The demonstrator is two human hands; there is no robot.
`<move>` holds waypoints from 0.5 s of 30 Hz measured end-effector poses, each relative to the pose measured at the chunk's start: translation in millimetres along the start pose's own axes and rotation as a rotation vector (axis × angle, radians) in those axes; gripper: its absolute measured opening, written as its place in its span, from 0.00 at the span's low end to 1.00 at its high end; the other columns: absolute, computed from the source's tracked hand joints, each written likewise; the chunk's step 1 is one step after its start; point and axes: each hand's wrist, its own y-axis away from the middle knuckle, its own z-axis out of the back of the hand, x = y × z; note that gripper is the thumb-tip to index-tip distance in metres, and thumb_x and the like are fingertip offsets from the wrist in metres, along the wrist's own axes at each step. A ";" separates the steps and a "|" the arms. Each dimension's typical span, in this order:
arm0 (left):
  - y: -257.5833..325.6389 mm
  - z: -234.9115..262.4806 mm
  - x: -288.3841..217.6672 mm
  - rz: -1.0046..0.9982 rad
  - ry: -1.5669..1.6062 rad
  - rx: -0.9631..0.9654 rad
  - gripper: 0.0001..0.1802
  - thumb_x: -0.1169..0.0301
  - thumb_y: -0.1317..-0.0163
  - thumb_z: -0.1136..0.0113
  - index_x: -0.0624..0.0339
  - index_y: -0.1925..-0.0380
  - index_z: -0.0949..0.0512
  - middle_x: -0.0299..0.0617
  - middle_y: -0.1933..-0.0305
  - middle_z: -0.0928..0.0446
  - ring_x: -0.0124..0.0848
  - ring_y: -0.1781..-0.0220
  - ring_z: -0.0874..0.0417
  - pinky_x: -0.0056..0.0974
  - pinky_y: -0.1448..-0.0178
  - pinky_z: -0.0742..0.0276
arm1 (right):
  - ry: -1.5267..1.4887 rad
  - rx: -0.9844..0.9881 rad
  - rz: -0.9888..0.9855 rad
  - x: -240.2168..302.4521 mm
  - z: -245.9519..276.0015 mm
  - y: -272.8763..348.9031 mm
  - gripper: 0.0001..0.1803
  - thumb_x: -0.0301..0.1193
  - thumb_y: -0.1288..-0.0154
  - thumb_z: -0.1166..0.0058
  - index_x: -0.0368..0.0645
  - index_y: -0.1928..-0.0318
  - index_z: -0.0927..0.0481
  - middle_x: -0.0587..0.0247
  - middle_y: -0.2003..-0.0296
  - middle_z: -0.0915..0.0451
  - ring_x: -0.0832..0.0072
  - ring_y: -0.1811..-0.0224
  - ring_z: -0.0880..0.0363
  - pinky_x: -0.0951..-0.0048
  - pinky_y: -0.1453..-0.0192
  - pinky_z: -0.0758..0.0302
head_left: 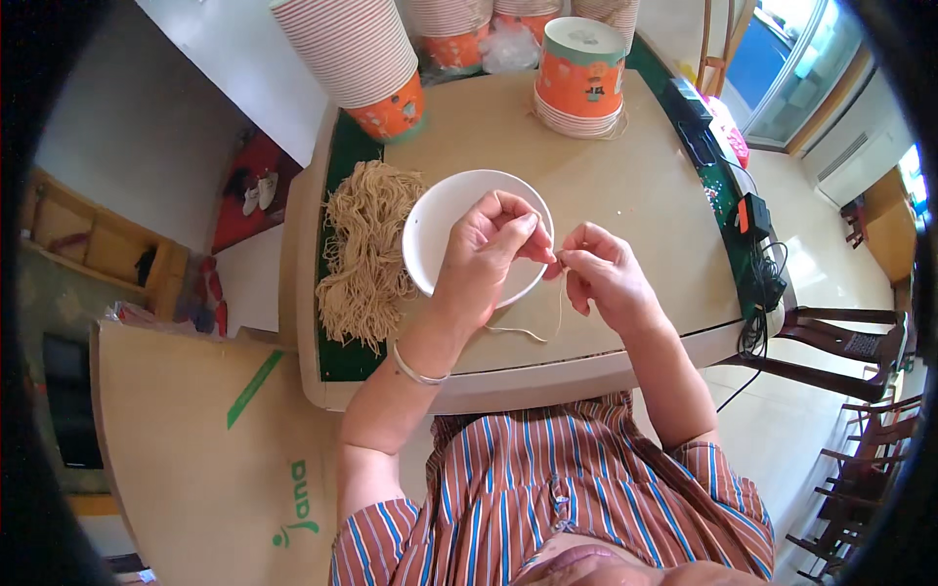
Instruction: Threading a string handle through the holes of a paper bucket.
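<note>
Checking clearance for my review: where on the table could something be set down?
Bare beige tabletop lies between the right hand and black cable bundle, and between the round white bowl and upturned orange-green tubs. Crowded: left side, under the tan string bundle.

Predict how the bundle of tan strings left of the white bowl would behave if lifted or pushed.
The bundle of tan strings would probably sag when lifted, since its thin strands lie in loose waves. It may tangle, as many strands cross one another. Pushed, it seems unlikely to roll, lying spread out on the table.
</note>
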 end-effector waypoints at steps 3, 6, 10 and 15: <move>-0.7 2.1 3.8 -0.005 -0.007 0.003 0.04 0.75 0.26 0.47 0.63 0.58 0.25 0.41 0.64 0.19 0.26 0.62 0.17 0.36 0.53 0.15 | -0.037 0.045 -0.033 13.2 -2.2 -0.4 0.05 0.26 0.30 0.48 0.39 0.57 0.26 0.66 0.75 0.23 0.83 0.84 0.30 0.79 0.83 0.35; -1.8 -2.8 1.5 -0.001 -0.095 -0.012 0.03 0.74 0.26 0.47 0.60 0.58 0.25 0.40 0.63 0.19 0.27 0.61 0.17 0.35 0.52 0.17 | -0.043 0.071 0.034 24.8 -0.4 0.1 0.09 0.26 0.29 0.47 0.38 0.52 0.26 0.70 0.77 0.28 0.85 0.82 0.34 0.79 0.81 0.35; 0.6 -4.7 0.6 -0.052 -0.175 -0.044 0.03 0.76 0.27 0.46 0.65 0.59 0.24 0.40 0.65 0.19 0.23 0.61 0.17 0.32 0.55 0.16 | 0.327 0.075 0.045 45.6 -6.0 -0.7 0.10 0.26 0.29 0.45 0.37 0.50 0.22 0.74 0.76 0.28 0.87 0.77 0.32 0.79 0.77 0.35; 2.4 -10.5 2.3 -0.246 -0.401 -0.083 0.00 0.80 0.32 0.41 0.65 0.63 0.23 0.37 0.55 0.25 0.18 0.66 0.23 0.27 0.61 0.24 | 0.598 0.106 0.139 46.8 -9.0 -9.0 0.11 0.25 0.32 0.43 0.37 0.51 0.19 0.76 0.77 0.31 0.87 0.75 0.37 0.76 0.73 0.36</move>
